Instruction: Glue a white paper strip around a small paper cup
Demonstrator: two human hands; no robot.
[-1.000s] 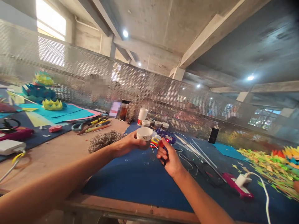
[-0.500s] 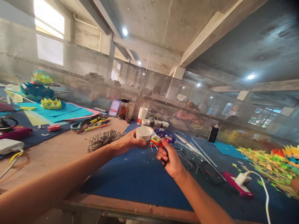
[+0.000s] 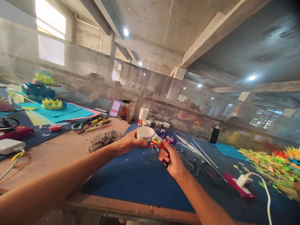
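My left hand (image 3: 131, 140) is closed round the side of a white paper cup (image 3: 145, 137) with dark lettering, its open top facing up. To the right of the cup, my right hand (image 3: 171, 157) is wrapped round the dark handle of a hot glue gun (image 3: 167, 163), whose small red light glows by my thumb. A blue-purple part with a pale label shows just beyond that hand. The glue gun's tip is hard to make out near the cup. Both hands are above the dark blue mat (image 3: 136, 187).
Behind stand stacked paper cups (image 3: 143, 115) and several small cups (image 3: 158, 125). Left lie a grey cord bundle (image 3: 104, 140), pliers (image 3: 97, 126) and paper petal crowns (image 3: 52, 104). Right are thin rods (image 3: 203, 151), a pink power strip (image 3: 237, 186) with a white cable, and a phone (image 3: 214, 135).
Both hands keep their holds on the cup and the glue gun. They have shifted only very slightly, and the view has moved a little.
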